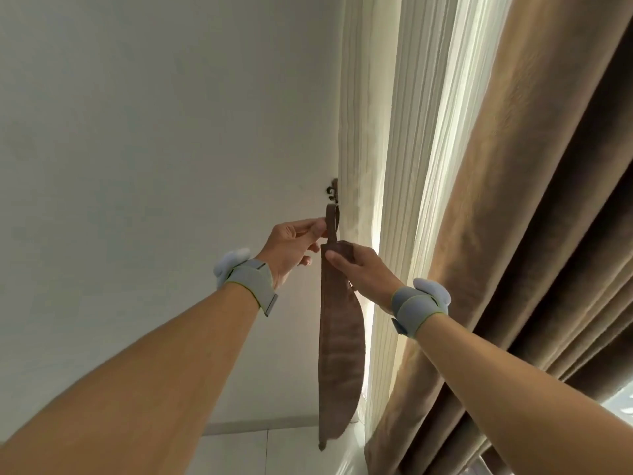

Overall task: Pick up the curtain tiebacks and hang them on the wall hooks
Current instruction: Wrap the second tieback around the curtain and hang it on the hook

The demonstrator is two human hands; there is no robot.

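A long brown curtain tieback (pixel 339 354) hangs straight down in front of the white wall. Its small fabric loop (pixel 332 219) points up, just below a dark metal wall hook (pixel 332 193); loop and hook look apart by a narrow gap. My left hand (pixel 293 245) pinches the loop from the left with thumb and fingers. My right hand (pixel 359 269) grips the top of the tieback's wide band from the right. The hook's right side is partly hidden by the cream curtain edge.
A cream sheer curtain (pixel 380 166) hangs right beside the hook. A heavy brown curtain (pixel 534 217) fills the right side. The white wall (pixel 154 132) spreads to the left, with a pale floor edge (pixel 260 430) below. Both wrists wear grey bands.
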